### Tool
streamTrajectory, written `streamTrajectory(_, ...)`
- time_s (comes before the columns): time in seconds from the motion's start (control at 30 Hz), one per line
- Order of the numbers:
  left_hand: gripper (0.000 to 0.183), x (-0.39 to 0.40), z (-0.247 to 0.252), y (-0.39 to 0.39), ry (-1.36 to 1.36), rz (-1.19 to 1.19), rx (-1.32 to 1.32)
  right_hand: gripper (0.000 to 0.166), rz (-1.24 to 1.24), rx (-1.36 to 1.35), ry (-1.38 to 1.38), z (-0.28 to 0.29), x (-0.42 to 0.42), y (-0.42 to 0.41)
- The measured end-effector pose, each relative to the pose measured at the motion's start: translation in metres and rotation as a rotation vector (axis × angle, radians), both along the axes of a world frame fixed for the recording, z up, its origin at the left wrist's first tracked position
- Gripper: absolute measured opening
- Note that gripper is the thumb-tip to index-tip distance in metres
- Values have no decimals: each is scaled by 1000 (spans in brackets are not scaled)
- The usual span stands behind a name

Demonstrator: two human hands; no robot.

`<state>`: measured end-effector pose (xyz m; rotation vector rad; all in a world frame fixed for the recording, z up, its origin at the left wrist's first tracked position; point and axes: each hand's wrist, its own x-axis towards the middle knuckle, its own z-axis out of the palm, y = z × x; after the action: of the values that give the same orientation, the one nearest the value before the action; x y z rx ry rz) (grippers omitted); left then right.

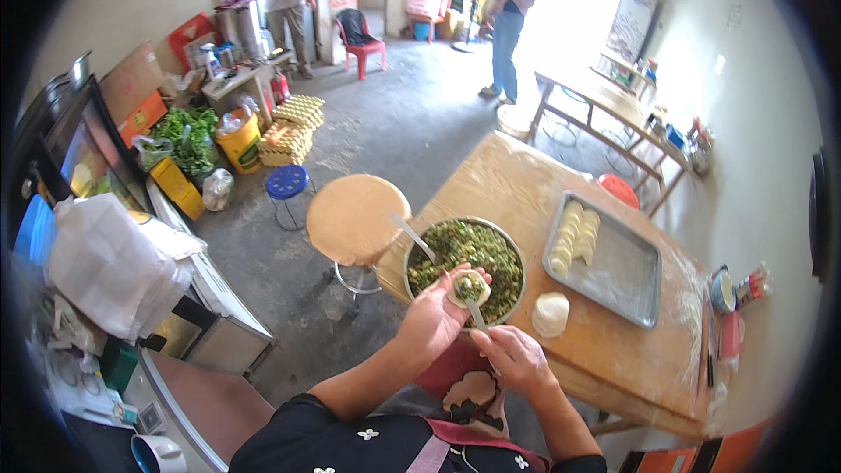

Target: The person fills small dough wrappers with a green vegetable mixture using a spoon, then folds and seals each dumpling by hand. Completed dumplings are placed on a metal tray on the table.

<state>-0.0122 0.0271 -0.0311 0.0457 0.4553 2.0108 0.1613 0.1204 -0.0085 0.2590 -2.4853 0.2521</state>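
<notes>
On the palm of my left hand [435,311] lies a round dough wrapper [470,288] with chopped green filling on it. My right hand [516,358] grips a spoon [475,313], its tip touching the filling. Both hands are over the near edge of a large metal bowl [523,263] of chopped green filling [470,243]. A second utensil [414,236] with a pale handle leans in that bowl. To the right, a pale stack of dough wrappers [550,315] rests on the wooden table. Behind it, a metal tray [617,269] holds rows of folded dumplings [573,240].
The wooden table [631,348] bears flour, and a long knife [710,348] lies by its right edge. A round-topped stool [358,217] stands left of the table, a blue stool [286,182] beyond it. Two people stand farther back, one [509,26] near the bright doorway.
</notes>
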Motion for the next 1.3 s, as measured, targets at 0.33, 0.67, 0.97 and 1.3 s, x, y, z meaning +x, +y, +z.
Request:
streamTrajectory(0.33, 47, -6, 16, -10, -8, -18, 22, 53, -64, -68, 99, -9, -8, -4)
streamTrajectory(0.67, 44, -5, 5, -8, 37, -5, 13, 51, -28, -22, 78, -17, -6, -1)
streamTrajectory(0.97, 39, -4, 16, -14, 47, -13, 79, 50, -38, -75, 139, -3, -3, -5)
streamTrajectory(1.3, 42, 11, 10, -42, -2, -42, -2, 29, -348, -783, 426, -29, 3, -43)
